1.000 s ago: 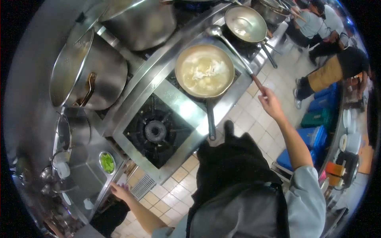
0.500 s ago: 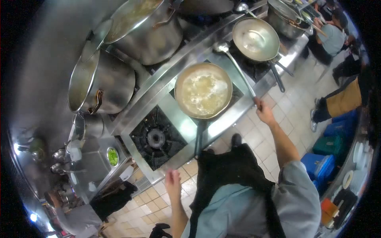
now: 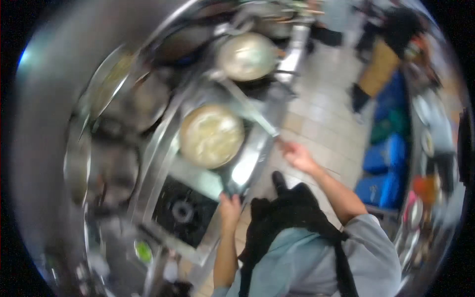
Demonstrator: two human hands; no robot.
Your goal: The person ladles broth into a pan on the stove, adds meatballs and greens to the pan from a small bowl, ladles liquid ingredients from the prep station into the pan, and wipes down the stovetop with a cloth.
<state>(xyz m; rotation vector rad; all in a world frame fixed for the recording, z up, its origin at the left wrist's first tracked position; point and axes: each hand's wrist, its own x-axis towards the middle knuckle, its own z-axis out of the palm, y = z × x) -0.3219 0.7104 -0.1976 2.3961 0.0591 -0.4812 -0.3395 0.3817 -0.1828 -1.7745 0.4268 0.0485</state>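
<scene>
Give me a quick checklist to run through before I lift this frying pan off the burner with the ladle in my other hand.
1. Left hand on the pan handle: ok.
2. Right hand on the ladle handle: ok, though blurred.
3. Frying pan sits on its burner: ok.
4. Pan holds pale liquid, spill risk: not ok.
5. Flame state: cannot tell.
6. Floor beside the stove free of the person nearby: ok.

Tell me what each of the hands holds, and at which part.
The left hand grips the frying pan at the end of its handle. The right hand holds the ladle at the end of its long handle.
</scene>
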